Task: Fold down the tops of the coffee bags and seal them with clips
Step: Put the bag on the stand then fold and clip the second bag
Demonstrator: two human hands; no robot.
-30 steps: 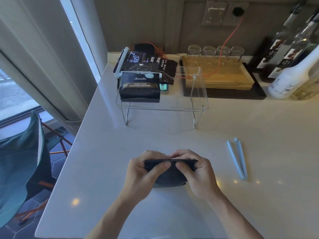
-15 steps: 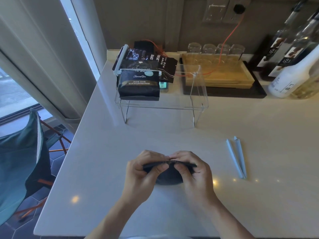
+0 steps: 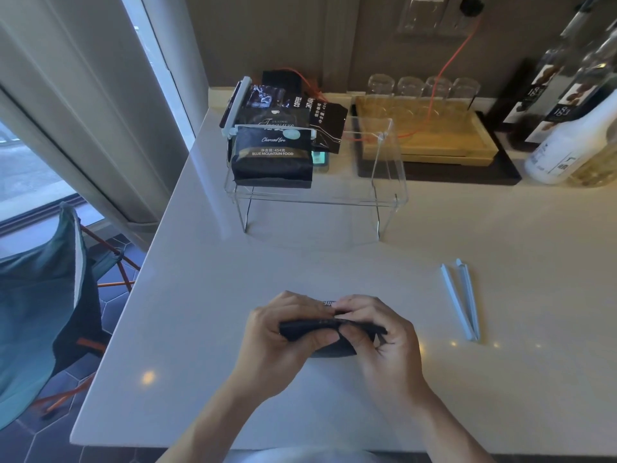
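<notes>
A: Going from the left, what's the left hand (image 3: 283, 329) doing?
B: It pinches the left end of the dark coffee bag (image 3: 320, 330), thumb over the folded top. The right hand (image 3: 377, 332) pinches the other end. The bag sits on the counter (image 3: 200, 295) just in front of the person, its fold running left to right between the two grips

A: And the clip?
B: The pale blue clip (image 3: 462, 299) lies open to the right, apart from the bag, its long axis pointing away from the person. The right hand is nearer, so I'd guess it reaches

A: Anything hidden?
B: Most of the bag's body sits under the fingers, and its print is unreadable
</notes>
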